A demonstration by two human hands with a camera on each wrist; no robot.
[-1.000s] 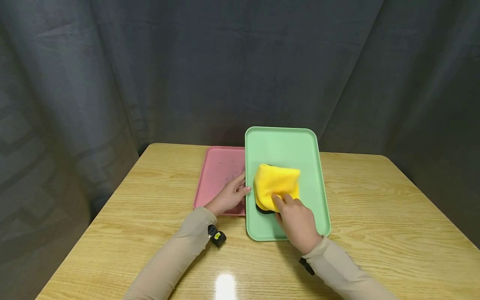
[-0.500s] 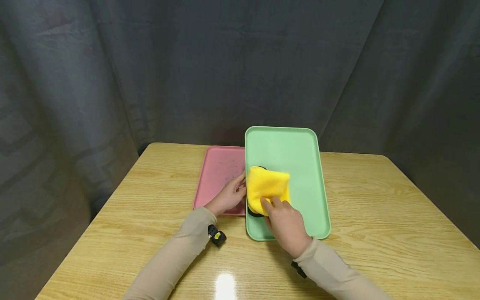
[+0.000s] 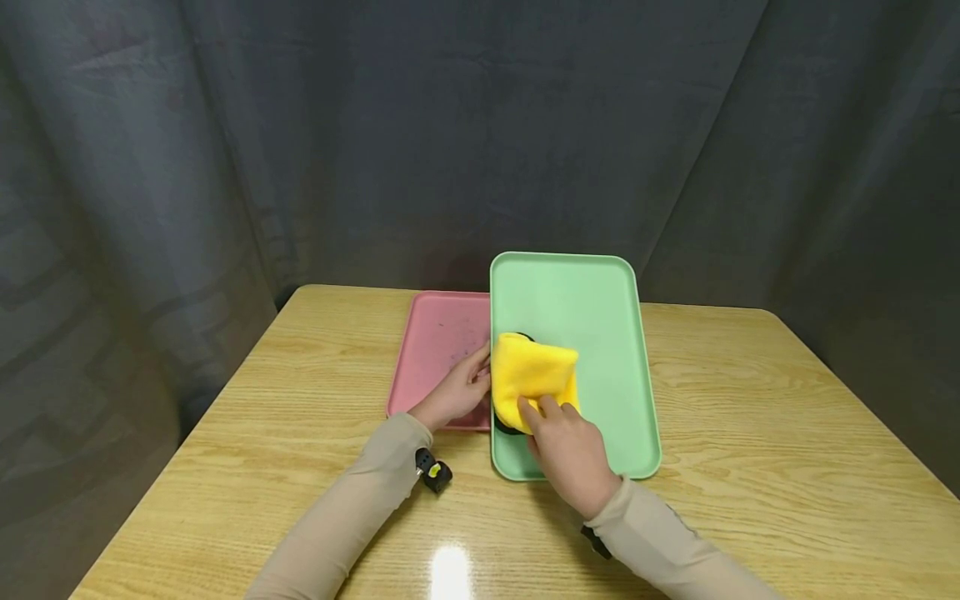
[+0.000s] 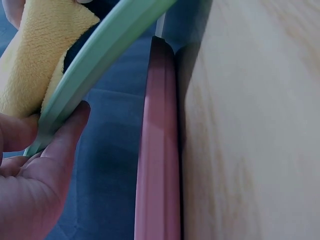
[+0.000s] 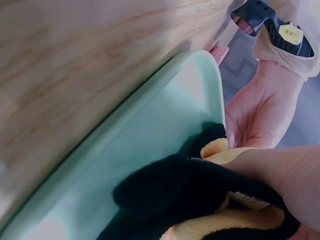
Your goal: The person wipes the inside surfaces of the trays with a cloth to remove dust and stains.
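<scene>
My left hand (image 3: 453, 396) grips the left rim of a green tray (image 3: 600, 350). In the left wrist view its thumb lies over the rim of the tray (image 4: 95, 65) and fingers are underneath; that edge is raised above a pink tray. My right hand (image 3: 573, 458) holds a folded cloth (image 3: 532, 367), yellow on top, against the green tray's left side, near the left thumb. Black fabric of the cloth (image 5: 165, 190) shows underneath in the right wrist view. Bunched cloth hides part of the right fingers.
The pink tray (image 3: 435, 333), with dark marks on it, lies on the wooden table (image 3: 765, 417) and is partly covered by the green tray. A dark grey curtain (image 3: 480, 142) hangs behind the table. Each wrist wears a black camera band.
The right hand has slid the cloth leftward across the green tray to its left rim, mostly in the first half second. The left hand and both trays have hardly moved.
</scene>
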